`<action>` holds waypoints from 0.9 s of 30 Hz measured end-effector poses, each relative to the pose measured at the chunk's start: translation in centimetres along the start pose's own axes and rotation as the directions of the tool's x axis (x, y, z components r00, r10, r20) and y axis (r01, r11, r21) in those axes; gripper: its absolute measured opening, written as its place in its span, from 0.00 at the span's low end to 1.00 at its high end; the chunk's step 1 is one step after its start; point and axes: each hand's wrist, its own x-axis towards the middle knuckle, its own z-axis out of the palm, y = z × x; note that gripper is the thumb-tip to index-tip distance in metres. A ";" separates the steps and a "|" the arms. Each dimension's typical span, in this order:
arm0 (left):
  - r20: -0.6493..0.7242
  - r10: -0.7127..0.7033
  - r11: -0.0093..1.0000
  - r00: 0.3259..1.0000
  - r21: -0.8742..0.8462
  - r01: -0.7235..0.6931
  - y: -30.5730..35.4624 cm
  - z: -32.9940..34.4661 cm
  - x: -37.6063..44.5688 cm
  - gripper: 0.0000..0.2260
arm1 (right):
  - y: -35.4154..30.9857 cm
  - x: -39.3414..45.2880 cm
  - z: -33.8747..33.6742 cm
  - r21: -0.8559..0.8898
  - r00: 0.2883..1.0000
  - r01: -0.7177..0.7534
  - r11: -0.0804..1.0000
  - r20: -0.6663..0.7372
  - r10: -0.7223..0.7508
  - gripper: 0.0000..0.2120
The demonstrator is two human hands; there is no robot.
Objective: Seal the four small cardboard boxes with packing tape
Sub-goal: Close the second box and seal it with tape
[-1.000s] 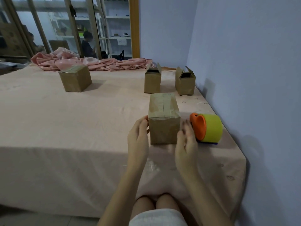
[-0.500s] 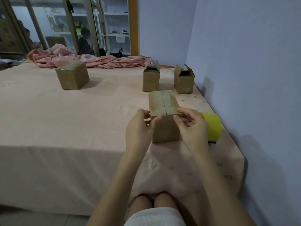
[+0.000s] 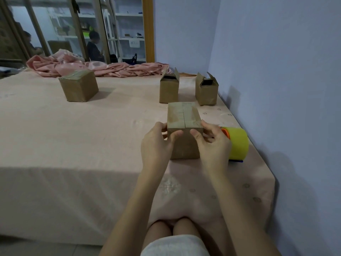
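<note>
Behind right hand [image 3: 212, 145], tape dispenser [image 3: 238, 143] half-hidden.

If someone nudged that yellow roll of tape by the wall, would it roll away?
Probably not far. The tape roll seems to sit in an orange and blue dispenser, whose base may stop it. It rests on soft cloth, which should damp rolling. It looks rigid.

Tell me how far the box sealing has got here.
Done: the left box looks taped over. In hand: both hands grip the near box, flaps shut, tape unclear. Left: two far boxes stand open; tape roll sits unused.
</note>
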 end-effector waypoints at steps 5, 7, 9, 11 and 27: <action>0.027 0.037 0.999 0.999 0.005 -0.037 -0.6 -0.4 0.8 0.11 | 0.2 0.4 -0.6 -0.018 0.999 0.044 0.999 -0.004 -0.044 0.12; 0.055 0.053 0.999 0.997 -0.012 -0.052 -0.9 -0.6 1.0 0.08 | 0.2 0.5 -0.7 -0.034 0.998 0.061 0.998 -0.001 -0.061 0.10; 0.091 0.053 0.998 0.994 -0.034 -0.050 -1.2 -0.8 1.3 0.08 | 0.2 0.5 -0.6 -0.033 0.998 0.068 0.997 0.000 -0.068 0.10; 0.135 0.046 0.997 0.990 -0.070 -0.036 -1.5 -1.0 1.6 0.09 | 0.2 0.3 -0.6 -0.031 0.997 0.072 0.997 -0.007 -0.072 0.10; 0.170 -0.098 0.853 0.981 -0.493 0.171 -4.1 0.7 -1.4 0.26 | 1.2 -2.8 2.6 -0.025 0.994 -0.048 0.999 0.102 0.050 0.25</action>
